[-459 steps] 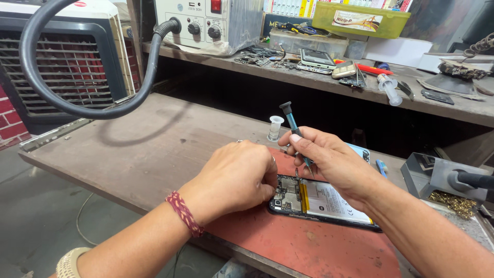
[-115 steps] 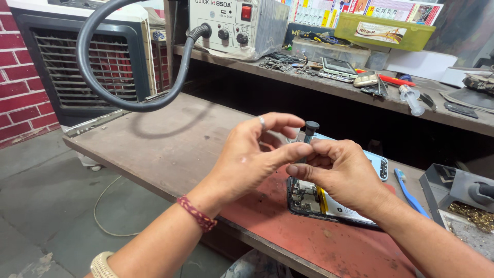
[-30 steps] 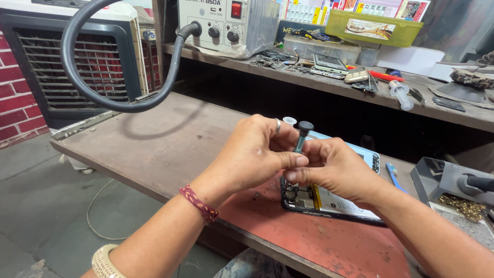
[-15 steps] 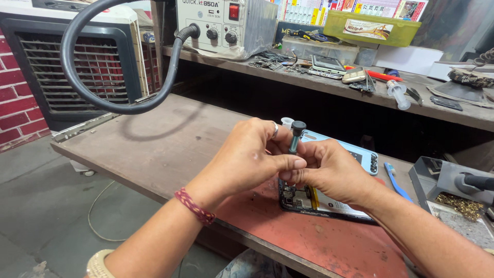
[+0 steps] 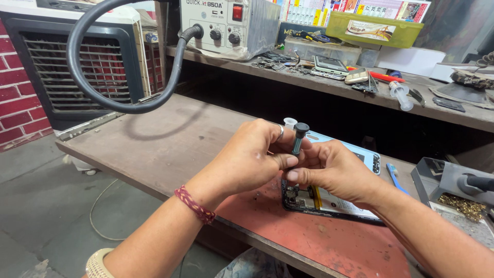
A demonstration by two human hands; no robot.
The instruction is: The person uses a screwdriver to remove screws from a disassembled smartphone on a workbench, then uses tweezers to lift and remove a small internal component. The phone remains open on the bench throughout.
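Both hands meet just above an opened black smartphone [image 5: 329,203] that lies flat, back cover off, on the red mat [image 5: 329,242] at the near edge of the brown wooden tabletop [image 5: 170,139]. The left hand [image 5: 247,159] and the right hand [image 5: 334,170] are pressed together, fingertips touching, and between them they pinch a slim dark precision screwdriver [image 5: 298,138] with a round cap on top. The tool stands almost upright, cap up, its lower end hidden behind the fingers, so whether the tip touches anything cannot be told. Held this way, close to the eyes and directly over the phone's exposed upper end, the tool stays steady under both hands, and anything small that drops would likely land on the mat rather than the bare wood. A few tiny dark specks, probably screws, lie on the mat just left of the phone.

A pale blue phone back cover [image 5: 355,152] rests just behind the hands, set aside but within reach, with a small white cap-like piece [image 5: 290,122] beside it. A blue plastic pry tool [image 5: 395,177] lies to the right of the phone. The thick black hose [image 5: 98,98] of the grey hot-air rework station [image 5: 226,23] loops over the tabletop, well apart from the hands. The shelf [image 5: 360,87] behind carries loose phone parts and a syringe.
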